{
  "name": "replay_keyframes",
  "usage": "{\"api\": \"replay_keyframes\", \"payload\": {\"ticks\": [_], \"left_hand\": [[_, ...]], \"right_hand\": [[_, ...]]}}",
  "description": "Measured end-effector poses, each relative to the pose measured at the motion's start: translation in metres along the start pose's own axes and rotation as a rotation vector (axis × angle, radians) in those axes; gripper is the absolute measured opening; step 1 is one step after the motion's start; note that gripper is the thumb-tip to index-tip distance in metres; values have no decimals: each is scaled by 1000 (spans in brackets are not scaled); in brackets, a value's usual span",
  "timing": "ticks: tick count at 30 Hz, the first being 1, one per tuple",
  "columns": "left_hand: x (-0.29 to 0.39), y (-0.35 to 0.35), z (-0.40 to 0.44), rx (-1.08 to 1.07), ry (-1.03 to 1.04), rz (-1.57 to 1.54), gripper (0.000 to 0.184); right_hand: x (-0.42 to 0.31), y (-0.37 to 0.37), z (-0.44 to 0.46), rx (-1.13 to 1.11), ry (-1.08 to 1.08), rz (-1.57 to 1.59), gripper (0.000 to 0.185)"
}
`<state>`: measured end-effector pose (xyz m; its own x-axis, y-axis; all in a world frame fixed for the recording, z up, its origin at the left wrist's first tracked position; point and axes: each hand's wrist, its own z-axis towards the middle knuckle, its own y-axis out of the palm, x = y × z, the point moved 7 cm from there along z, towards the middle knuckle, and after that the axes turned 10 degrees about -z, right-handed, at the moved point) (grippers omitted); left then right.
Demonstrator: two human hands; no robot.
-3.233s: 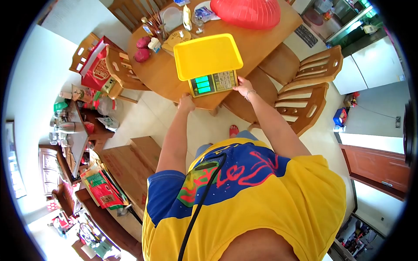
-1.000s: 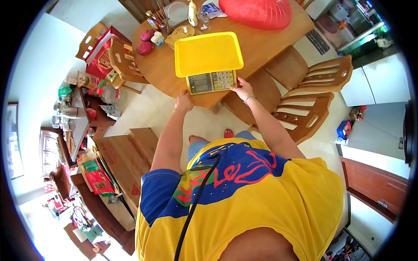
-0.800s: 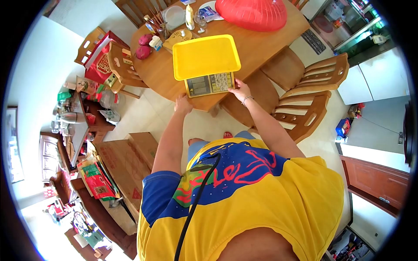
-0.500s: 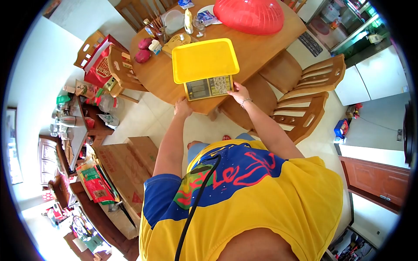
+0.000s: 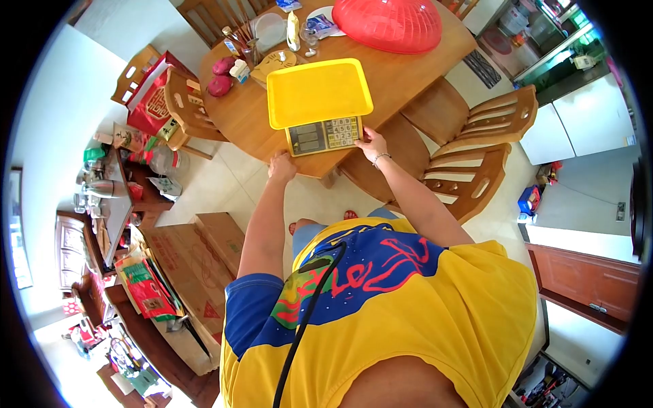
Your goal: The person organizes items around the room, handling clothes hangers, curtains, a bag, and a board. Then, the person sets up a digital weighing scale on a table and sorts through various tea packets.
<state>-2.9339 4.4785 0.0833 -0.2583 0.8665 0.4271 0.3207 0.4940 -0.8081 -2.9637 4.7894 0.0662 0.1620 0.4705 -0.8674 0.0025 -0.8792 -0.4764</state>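
Note:
A yellow weighing scale (image 5: 324, 137) with a number keypad and dark display panel stands near the table's front edge. Its flat yellow tray (image 5: 318, 93) covers the rear of the body. My right hand (image 5: 372, 145) grips the scale's front right corner, thumb beside the keypad and the other fingers partly hidden. At the front left corner, my left hand (image 5: 281, 165) rests by the table edge with curled fingers. Whether those fingers hold the scale or the table edge cannot be told.
The wooden table (image 5: 238, 115) also carries a red mesh cover (image 5: 388, 24), purple-red fruits (image 5: 220, 86), and a cat-faced board (image 5: 277, 61). Wooden chairs (image 5: 469, 177) stand close on the right. A large cardboard box (image 5: 187, 255) is at the lower left.
The view has shifted very slightly. Both hands and the scale keep the same places relative to each other.

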Motion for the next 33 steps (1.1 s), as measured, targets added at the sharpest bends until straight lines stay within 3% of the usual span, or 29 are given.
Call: {"api": "replay_keyframes", "payload": {"ticks": [11, 24, 27, 28, 29, 33], "left_hand": [[8, -7, -9, 1, -6, -2, 51], [11, -5, -10, -5, -5, 2, 50], [11, -5, -10, -13, -5, 6, 51], [11, -4, -10, -19, -9, 18, 51], [11, -5, -10, -18, -10, 19, 51], [8, -3, -5, -30, 0, 43, 51]], "right_hand": [[14, 9, 10, -1, 114, 187, 52], [12, 9, 11, -26, 38, 269, 49], [-4, 0, 8, 30, 66, 216, 38], [-7, -7, 7, 52, 168, 28, 38], [-11, -15, 5, 72, 267, -160, 41], [-21, -22, 8, 67, 356, -260, 51]]}}
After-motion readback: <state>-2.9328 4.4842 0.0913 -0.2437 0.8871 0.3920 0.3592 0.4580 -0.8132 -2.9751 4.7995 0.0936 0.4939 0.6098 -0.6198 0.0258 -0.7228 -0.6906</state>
